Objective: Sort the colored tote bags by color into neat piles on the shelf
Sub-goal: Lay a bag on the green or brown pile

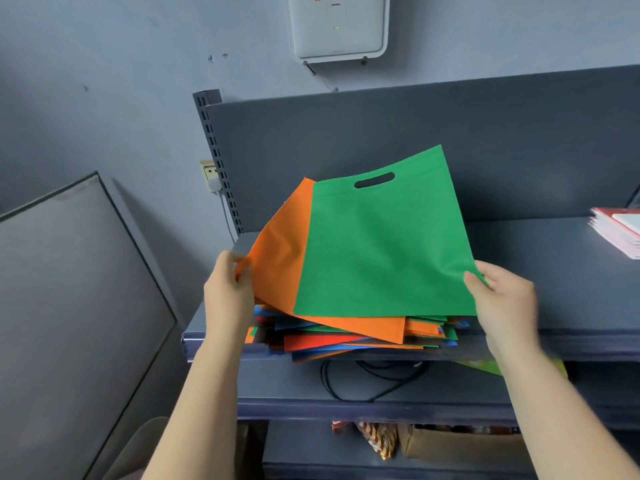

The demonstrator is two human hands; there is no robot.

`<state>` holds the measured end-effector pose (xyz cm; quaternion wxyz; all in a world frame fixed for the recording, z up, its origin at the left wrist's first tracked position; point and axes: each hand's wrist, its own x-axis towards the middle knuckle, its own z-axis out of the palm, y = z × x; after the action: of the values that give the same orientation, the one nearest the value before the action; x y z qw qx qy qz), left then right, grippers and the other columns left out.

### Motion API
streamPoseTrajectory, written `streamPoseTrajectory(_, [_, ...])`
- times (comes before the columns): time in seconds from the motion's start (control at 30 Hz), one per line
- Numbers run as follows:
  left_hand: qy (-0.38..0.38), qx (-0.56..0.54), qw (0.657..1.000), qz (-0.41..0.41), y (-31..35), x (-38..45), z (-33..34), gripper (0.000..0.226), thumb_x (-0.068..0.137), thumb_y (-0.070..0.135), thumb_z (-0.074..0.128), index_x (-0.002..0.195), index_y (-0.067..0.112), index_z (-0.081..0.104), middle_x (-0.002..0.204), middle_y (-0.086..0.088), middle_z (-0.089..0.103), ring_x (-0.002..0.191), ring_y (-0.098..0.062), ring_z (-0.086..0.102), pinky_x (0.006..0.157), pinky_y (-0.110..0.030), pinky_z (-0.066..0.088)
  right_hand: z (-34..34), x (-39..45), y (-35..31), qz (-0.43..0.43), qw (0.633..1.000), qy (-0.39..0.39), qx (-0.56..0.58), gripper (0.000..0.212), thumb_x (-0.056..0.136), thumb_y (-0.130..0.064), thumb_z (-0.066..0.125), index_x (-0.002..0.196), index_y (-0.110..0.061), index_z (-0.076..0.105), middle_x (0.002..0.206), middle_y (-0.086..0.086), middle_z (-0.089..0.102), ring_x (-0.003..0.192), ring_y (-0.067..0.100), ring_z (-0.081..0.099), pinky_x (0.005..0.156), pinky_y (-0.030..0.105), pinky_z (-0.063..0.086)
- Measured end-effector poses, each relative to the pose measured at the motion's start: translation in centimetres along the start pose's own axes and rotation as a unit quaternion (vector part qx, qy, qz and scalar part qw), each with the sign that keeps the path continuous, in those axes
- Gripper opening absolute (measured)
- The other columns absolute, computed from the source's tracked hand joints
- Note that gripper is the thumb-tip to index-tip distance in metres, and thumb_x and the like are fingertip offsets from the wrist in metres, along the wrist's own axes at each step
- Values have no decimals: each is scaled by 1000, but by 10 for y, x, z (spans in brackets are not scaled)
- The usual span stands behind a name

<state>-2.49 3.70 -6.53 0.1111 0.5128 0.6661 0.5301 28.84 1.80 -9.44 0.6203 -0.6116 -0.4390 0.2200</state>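
A mixed stack of tote bags [349, 336] in orange, green, blue and red lies at the front left of the grey shelf [554, 251]. Above it a green bag [384, 247] with a cut-out handle is lifted and tilted; my right hand [502, 299] pinches its near right corner. An orange bag [280, 258] sits just under the green one, raised at its left side, and my left hand [228, 292] pinches its left edge. The lower bags in the stack show only as coloured edges.
A pile of red and white booklets [616, 233] lies at the shelf's right end. A slotted upright [216, 161] marks the shelf's left end. Below, a lower shelf holds a black cable [367, 382], and lower still sit a cardboard box [460, 445] and packets. A grey panel [69, 306] leans at left.
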Motion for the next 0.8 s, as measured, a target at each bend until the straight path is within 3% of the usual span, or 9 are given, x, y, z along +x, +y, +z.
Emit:
streamPoseTrajectory(0.1, [56, -25, 998, 5, 1, -18, -15, 23, 92, 1, 46, 105, 8, 64, 88, 2, 61, 81, -21, 54, 73, -30, 46, -7, -7, -8, 36, 990, -38, 132, 37, 91, 2, 56, 97, -32, 67, 85, -24, 70, 85, -8, 66, 69, 5, 49])
streamPoseTrajectory(0.23, [130, -39, 991, 18, 3, -46, -44, 30, 89, -3, 46, 104, 13, 65, 92, 2, 63, 83, -22, 56, 73, -35, 46, -20, -14, -14, 123, 955, -63, 264, 29, 92, 2, 53, 106, -19, 67, 99, -5, 71, 89, 8, 69, 77, 23, 57])
streamPoseTrajectory(0.3, [169, -37, 985, 27, 7, -62, -63, 30, 89, -2, 47, 101, 20, 64, 85, 10, 62, 80, -21, 55, 71, -37, 49, -26, -21, -16, 160, 933, -87, 310, 27, 93, 1, 52, 110, -14, 67, 92, -6, 74, 84, 9, 70, 69, 22, 58])
streamPoseTrajectory(0.43, [237, -50, 970, 19, 17, -104, -114, 30, 91, 5, 48, 99, 30, 62, 87, 19, 59, 87, -23, 58, 78, -56, 53, -26, -45, -25, 200, 901, -158, 351, 27, 94, 0, 51, 109, -16, 67, 87, -8, 75, 76, 6, 71, 58, 17, 55])
streamPoseTrajectory(0.53, [303, -63, 951, 6, 21, -140, -161, 29, 91, 11, 49, 94, 37, 63, 87, 20, 61, 84, -17, 59, 68, -46, 58, -13, -70, -34, 235, 877, -216, 360, 30, 92, -5, 58, 114, -22, 66, 102, -7, 71, 88, 10, 68, 65, 23, 56])
streamPoseTrajectory(0.6, [344, -86, 935, -6, 25, -166, -192, 32, 91, 14, 50, 87, 42, 64, 89, 16, 61, 80, -12, 58, 54, -30, 58, -1, -91, -47, 245, 864, -254, 360, 27, 91, -7, 59, 109, -27, 67, 99, -10, 71, 89, 10, 67, 67, 26, 53])
streamPoseTrajectory(0.67, [382, -104, 918, -23, 28, -193, -224, 32, 92, 13, 50, 86, 42, 64, 92, 7, 62, 79, -11, 58, 51, -22, 55, 9, -116, -61, 248, 844, -294, 374, 27, 93, -5, 56, 111, -22, 66, 90, -11, 74, 81, 7, 69, 59, 22, 54])
streamPoseTrajectory(0.8, [452, -128, 881, -52, 34, -247, -287, 24, 95, 13, 52, 86, 31, 64, 86, 2, 62, 77, -16, 55, 63, -30, 56, 22, -173, -84, 247, 794, -390, 395, 25, 94, -2, 52, 90, -20, 68, 76, -9, 74, 67, 6, 70, 53, 18, 54])
